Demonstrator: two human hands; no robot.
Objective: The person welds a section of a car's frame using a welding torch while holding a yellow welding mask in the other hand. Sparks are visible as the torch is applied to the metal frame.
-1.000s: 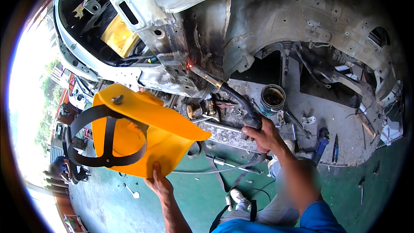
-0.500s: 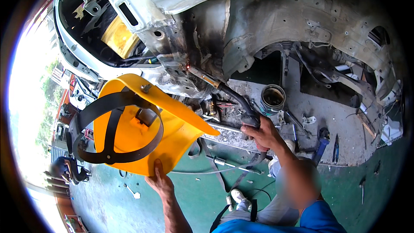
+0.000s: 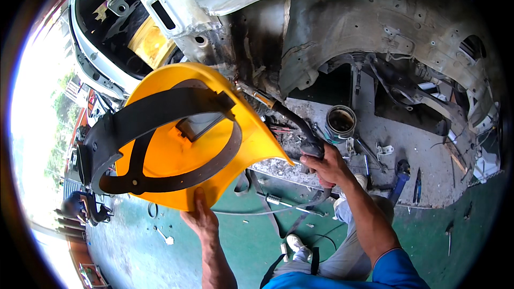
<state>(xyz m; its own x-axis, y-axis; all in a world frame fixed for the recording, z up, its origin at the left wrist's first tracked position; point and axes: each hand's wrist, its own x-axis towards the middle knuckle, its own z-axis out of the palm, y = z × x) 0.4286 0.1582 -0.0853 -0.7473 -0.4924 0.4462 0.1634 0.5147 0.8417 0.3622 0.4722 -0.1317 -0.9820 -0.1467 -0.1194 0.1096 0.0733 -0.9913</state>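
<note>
My left hand [image 3: 202, 220] grips the lower edge of a yellow welding mask [image 3: 214, 184], its thumb on the inner face. The mask's hollow side with a black head strap [image 3: 171, 109] faces me. In my right hand [image 3: 327, 166] is the handle of a welding torch [image 3: 293, 119], fingers wrapped round it. The torch's neck points up and left to the scorched metal of a car body [image 3: 257, 37]. Its tip lies close to that metal, beside the mask's edge; whether they touch I cannot tell. A grey cable [image 3: 267, 213] runs below the torch.
A can [image 3: 340, 120] stands on the grey platform [image 3: 385, 128], near a blue-handled tool [image 3: 400, 181] and pliers [image 3: 417, 184]. Straps and a rod [image 3: 289, 203] lie across the green floor [image 3: 241, 246]. Far left, another person [image 3: 77, 206] is near the bright opening.
The welding mask has risen and tilted, moving right toward the torch's tip and covering more of the car's lower edge. My right hand and the torch stay nearly where they were.
</note>
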